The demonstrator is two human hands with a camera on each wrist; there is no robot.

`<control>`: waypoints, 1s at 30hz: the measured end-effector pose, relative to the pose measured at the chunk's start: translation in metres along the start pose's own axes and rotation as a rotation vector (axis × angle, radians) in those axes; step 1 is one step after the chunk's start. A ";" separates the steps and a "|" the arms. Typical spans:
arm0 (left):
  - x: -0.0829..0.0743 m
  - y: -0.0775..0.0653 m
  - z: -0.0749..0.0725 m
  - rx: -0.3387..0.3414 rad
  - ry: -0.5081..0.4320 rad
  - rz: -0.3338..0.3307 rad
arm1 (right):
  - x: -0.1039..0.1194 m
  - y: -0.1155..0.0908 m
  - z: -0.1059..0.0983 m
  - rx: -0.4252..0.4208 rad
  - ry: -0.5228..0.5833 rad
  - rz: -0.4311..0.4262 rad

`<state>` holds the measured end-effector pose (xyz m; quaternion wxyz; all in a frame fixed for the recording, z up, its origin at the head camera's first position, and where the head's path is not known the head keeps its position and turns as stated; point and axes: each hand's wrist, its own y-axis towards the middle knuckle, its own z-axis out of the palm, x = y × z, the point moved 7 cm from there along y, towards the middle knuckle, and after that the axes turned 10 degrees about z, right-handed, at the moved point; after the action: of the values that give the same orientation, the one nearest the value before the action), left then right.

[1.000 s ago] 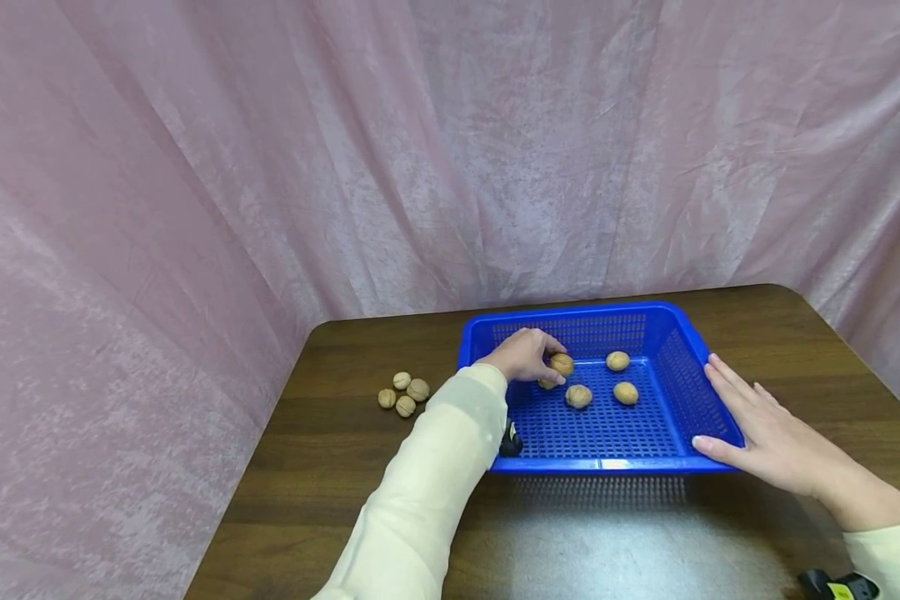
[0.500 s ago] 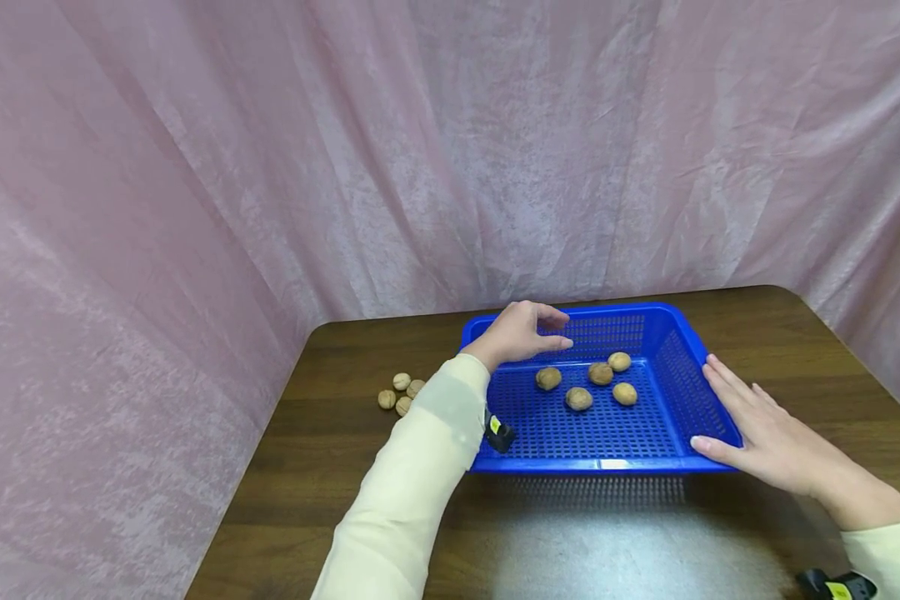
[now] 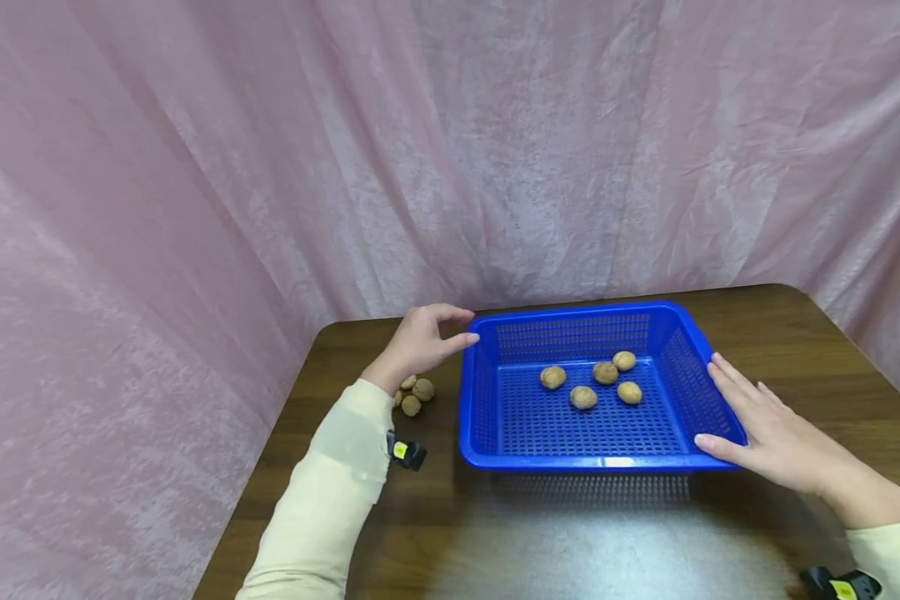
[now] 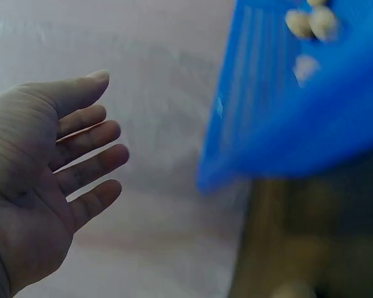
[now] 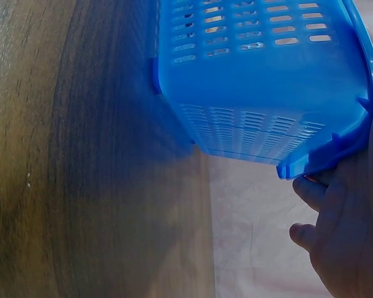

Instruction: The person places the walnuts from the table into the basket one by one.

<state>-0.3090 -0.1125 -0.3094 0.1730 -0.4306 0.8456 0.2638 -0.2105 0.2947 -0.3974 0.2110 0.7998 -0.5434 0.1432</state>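
My left hand (image 3: 422,337) hovers over the table just left of the blue plastic basket (image 3: 607,462), fingers spread from the thumb. Nothing is held in it, as the left wrist view of the same hand (image 4: 56,143) confirms. Under its wrist lies a small group of walnuts (image 3: 423,389), partly hidden by the hand and sleeve. Several more walnuts (image 3: 583,397) are spread across the basket's floor. My right hand (image 3: 776,437) rests on the basket's near right corner, its fingers lying fairly straight along the right rim and its thumb on the near rim.
The basket stands on a dark wooden table (image 3: 420,517) with rounded far corners. Behind the table and to its left hangs a pink velvety curtain (image 3: 450,167). A black wrist device (image 3: 407,452) sits on the left sleeve.
A walnut left the left hand and now lies among the others in the basket. The left hand rose and moved left, out over the table. The right hand stayed at the rim.
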 end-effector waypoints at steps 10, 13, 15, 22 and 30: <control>0.096 -0.094 0.007 -0.117 -0.018 -0.190 | 0.001 0.005 -0.003 0.018 -0.005 0.021; 0.118 -0.114 0.017 -0.146 0.002 -0.232 | 0.001 0.004 -0.002 0.022 0.001 0.024; 0.127 -0.123 0.023 -0.168 0.012 -0.249 | 0.001 0.004 -0.002 0.019 0.000 0.025; 0.141 -0.139 0.039 -0.200 0.053 -0.294 | 0.001 0.002 -0.001 0.012 0.003 0.027; 0.148 -0.141 0.048 -0.190 0.107 -0.333 | 0.003 0.000 0.001 0.000 0.005 0.011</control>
<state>-0.2746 -0.2476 -0.4671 0.1279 -0.5921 0.7421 0.2868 -0.2096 0.2920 -0.3968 0.2116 0.7963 -0.5474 0.1464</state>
